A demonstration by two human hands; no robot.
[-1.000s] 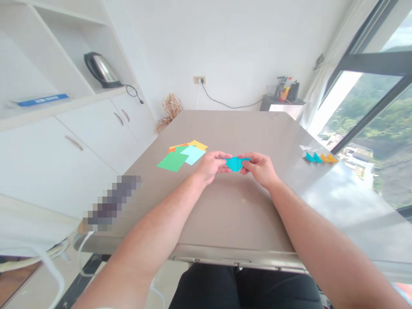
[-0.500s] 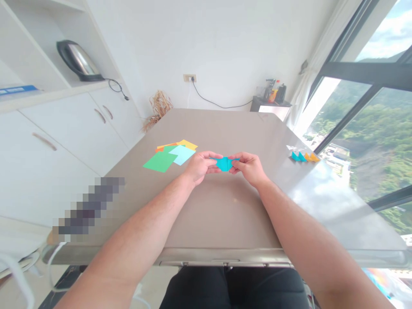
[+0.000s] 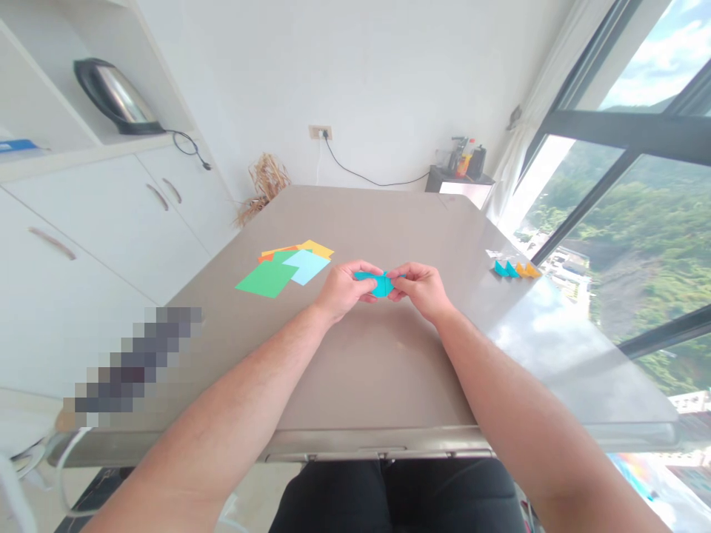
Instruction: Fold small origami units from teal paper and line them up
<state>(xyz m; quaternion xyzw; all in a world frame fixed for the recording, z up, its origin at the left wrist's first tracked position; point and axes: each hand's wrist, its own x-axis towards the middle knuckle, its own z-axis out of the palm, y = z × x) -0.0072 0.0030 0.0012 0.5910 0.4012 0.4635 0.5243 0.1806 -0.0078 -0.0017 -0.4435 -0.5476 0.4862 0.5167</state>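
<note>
Between my two hands is a small blue folded paper [image 3: 381,286], held just above the middle of the table. My left hand [image 3: 345,287] pinches its left end, thumb in front and fingers behind. On the opposite end my right hand [image 3: 421,287] grips it the same way, thumb and forefinger close to the centre crease. Fingers cover both ends of the paper. To the left of my left hand lie loose sheets: a green sheet [image 3: 267,278], a light blue sheet [image 3: 306,265] and a yellow sheet [image 3: 318,249], with orange ones partly hidden beneath.
Small folded paper boats, blue [image 3: 505,269] and orange [image 3: 527,270], stand in a row at the table's [image 3: 355,370] right side by the window. A pixelated object [image 3: 138,363] lies at the left edge. A kettle [image 3: 119,96] sits on a shelf.
My thumbs have shifted inward over the blue paper, and my left thumb now presses nearer its centre. The whole view has turned slightly to the right.
</note>
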